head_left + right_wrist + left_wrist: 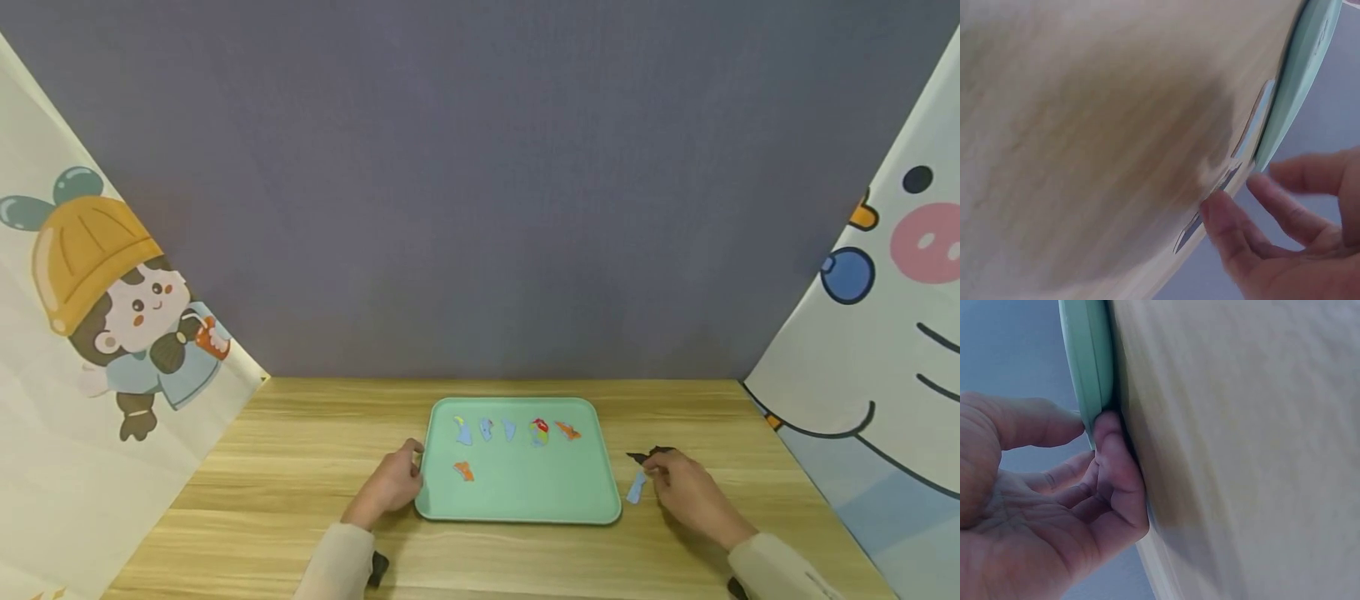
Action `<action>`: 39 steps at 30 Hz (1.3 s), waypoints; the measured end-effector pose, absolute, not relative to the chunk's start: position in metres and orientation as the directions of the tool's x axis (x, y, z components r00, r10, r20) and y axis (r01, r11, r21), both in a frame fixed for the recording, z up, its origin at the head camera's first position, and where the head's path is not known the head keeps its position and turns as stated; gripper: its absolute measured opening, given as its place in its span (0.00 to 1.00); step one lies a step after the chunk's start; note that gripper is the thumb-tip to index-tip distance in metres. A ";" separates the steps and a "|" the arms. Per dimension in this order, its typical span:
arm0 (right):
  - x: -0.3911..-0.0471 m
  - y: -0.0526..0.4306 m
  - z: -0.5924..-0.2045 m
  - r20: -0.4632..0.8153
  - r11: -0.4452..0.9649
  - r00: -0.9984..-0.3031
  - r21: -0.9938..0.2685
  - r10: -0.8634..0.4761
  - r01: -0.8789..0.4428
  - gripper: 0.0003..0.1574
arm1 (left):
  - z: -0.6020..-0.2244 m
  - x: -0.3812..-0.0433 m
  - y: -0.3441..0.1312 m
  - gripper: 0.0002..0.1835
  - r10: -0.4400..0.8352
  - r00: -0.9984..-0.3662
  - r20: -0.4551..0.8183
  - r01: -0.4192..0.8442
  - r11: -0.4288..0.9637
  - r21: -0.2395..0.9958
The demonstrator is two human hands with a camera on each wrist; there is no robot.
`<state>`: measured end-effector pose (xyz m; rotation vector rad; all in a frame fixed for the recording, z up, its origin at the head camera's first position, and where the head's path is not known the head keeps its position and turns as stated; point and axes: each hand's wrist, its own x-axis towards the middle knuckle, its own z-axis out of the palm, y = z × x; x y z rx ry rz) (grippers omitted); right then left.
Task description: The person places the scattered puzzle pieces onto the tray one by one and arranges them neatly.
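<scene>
My left hand (pixel 393 479) grips the left rim of a mint-green tray (pixel 525 496). In the left wrist view the thumb lies over the edge of the tray (pixel 1088 356), with curled fingers under it against the tabletop. To the tray's right, my right hand (pixel 686 487) reaches down to a flat black piece (pixel 637 457). The right wrist view shows a fingertip at this dark piece (pixel 1188 234), which lies on the table, with the thumb apart from that finger. Just beside it is a flat light-blue piece (pixel 636 487), between the hand and the tray.
Along the tray's far side lie several small flat pieces, among them a red-and-green one (pixel 539 432) and an orange one (pixel 567 431). Another orange piece (pixel 464 472) sits nearer, at the left. A grey wall (pixel 480 208) stands behind the wooden table (pixel 300 467), with printed cloths at both sides.
</scene>
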<state>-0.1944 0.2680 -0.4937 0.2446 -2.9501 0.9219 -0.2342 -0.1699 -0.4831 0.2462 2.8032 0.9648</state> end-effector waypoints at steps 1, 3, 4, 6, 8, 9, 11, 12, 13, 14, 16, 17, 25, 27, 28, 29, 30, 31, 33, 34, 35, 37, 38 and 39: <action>-0.195 0.267 -0.493 0.077 0.808 -0.988 -0.568 -0.137 -0.156 0.14 | -0.483 -0.234 -0.170 0.23 0.207 -0.972 -0.106 0.098 0.778 0.621; -0.195 0.265 -0.493 0.055 0.810 -0.989 -0.568 -0.137 -0.144 0.19 | -0.483 -0.234 -0.170 0.23 0.206 -0.973 -0.105 0.098 0.777 0.622; -0.195 0.263 -0.493 0.048 0.815 -0.989 -0.561 -0.141 -0.144 0.23 | -0.483 -0.235 -0.171 0.23 0.208 -0.973 -0.102 0.101 0.777 0.621; -0.196 0.259 -0.494 0.038 0.830 -0.988 -0.539 -0.148 -0.145 0.29 | -0.483 -0.235 -0.171 0.23 0.206 -0.973 -0.101 0.101 0.779 0.619; -0.196 0.256 -0.495 0.037 0.844 -0.988 -0.516 -0.152 -0.149 0.32 | -0.484 -0.236 -0.172 0.23 0.208 -0.973 -0.098 0.104 0.778 0.619; -0.197 0.255 -0.495 0.039 0.848 -0.987 -0.508 -0.153 -0.152 0.33 | -0.485 -0.236 -0.172 0.23 0.211 -0.973 -0.096 0.107 0.778 0.619; -0.198 0.253 -0.496 0.043 0.852 -0.988 -0.501 -0.150 -0.151 0.33 | -0.485 -0.236 -0.172 0.23 0.212 -0.973 -0.096 0.107 0.775 0.622; -0.198 0.253 -0.497 0.046 0.853 -0.988 -0.500 -0.147 -0.150 0.32 | -0.486 -0.236 -0.172 0.23 0.213 -0.972 -0.095 0.108 0.773 0.625; -0.198 0.252 -0.497 0.049 0.853 -0.988 -0.500 -0.146 -0.150 0.31 | -0.486 -0.235 -0.172 0.23 0.216 -0.972 -0.092 0.112 0.771 0.627; -0.199 0.252 -0.497 0.050 0.852 -0.988 -0.502 -0.145 -0.150 0.31 | -0.486 -0.235 -0.172 0.23 0.216 -0.972 -0.089 0.114 0.771 0.626; -0.200 0.252 -0.497 0.046 0.850 -0.988 -0.506 -0.144 -0.148 0.30 | -0.485 -0.234 -0.172 0.23 0.215 -0.973 -0.086 0.115 0.772 0.625; -0.200 0.252 -0.497 0.045 0.849 -0.989 -0.509 -0.143 -0.146 0.30 | -0.485 -0.234 -0.172 0.23 0.214 -0.973 -0.083 0.116 0.773 0.624; -0.206 0.249 -0.496 0.146 0.826 -0.978 -0.525 -0.149 -0.204 0.25 | -0.484 -0.234 -0.173 0.22 0.205 -0.975 -0.082 0.112 0.779 0.617; -0.207 0.246 -0.494 0.203 0.805 -0.966 -0.541 -0.157 -0.245 0.23 | -0.484 -0.234 -0.173 0.22 0.201 -0.976 -0.083 0.109 0.782 0.613; -0.208 0.244 -0.493 0.224 0.792 -0.961 -0.551 -0.164 -0.264 0.22 | -0.484 -0.234 -0.173 0.22 0.200 -0.976 -0.086 0.107 0.784 0.612; -0.209 0.241 -0.492 0.240 0.777 -0.956 -0.564 -0.171 -0.281 0.21 | -0.484 -0.234 -0.173 0.22 0.200 -0.976 -0.085 0.107 0.785 0.610; -0.209 0.239 -0.490 0.249 0.764 -0.952 -0.575 -0.178 -0.293 0.21 | -0.484 -0.234 -0.173 0.22 0.197 -0.976 -0.091 0.102 0.785 0.611; -0.209 0.236 -0.489 0.251 0.749 -0.950 -0.589 -0.188 -0.304 0.21 | -0.484 -0.235 -0.173 0.22 0.198 -0.976 -0.094 0.100 0.785 0.611; -0.209 0.230 -0.488 0.247 0.728 -0.948 -0.611 -0.200 -0.312 0.21 | -0.484 -0.235 -0.172 0.22 0.198 -0.975 -0.100 0.097 0.786 0.611; -0.210 0.227 -0.487 0.247 0.725 -0.947 -0.611 -0.205 -0.317 0.21 | -0.483 -0.235 -0.172 0.22 0.198 -0.975 -0.101 0.096 0.785 0.612; -0.210 0.224 -0.486 0.248 0.727 -0.946 -0.607 -0.211 -0.321 0.21 | -0.483 -0.235 -0.171 0.22 0.199 -0.975 -0.102 0.096 0.786 0.611; -0.211 0.217 -0.485 0.254 0.728 -0.941 -0.599 -0.223 -0.334 0.21 | -0.483 -0.235 -0.171 0.22 0.196 -0.975 -0.104 0.093 0.787 0.609; -0.212 0.213 -0.484 0.258 0.728 -0.939 -0.595 -0.228 -0.340 0.21 | -0.483 -0.235 -0.170 0.22 0.196 -0.975 -0.104 0.093 0.788 0.609; -0.213 0.209 -0.484 0.261 0.726 -0.937 -0.595 -0.231 -0.345 0.21 | -0.483 -0.235 -0.170 0.22 0.195 -0.975 -0.105 0.093 0.789 0.607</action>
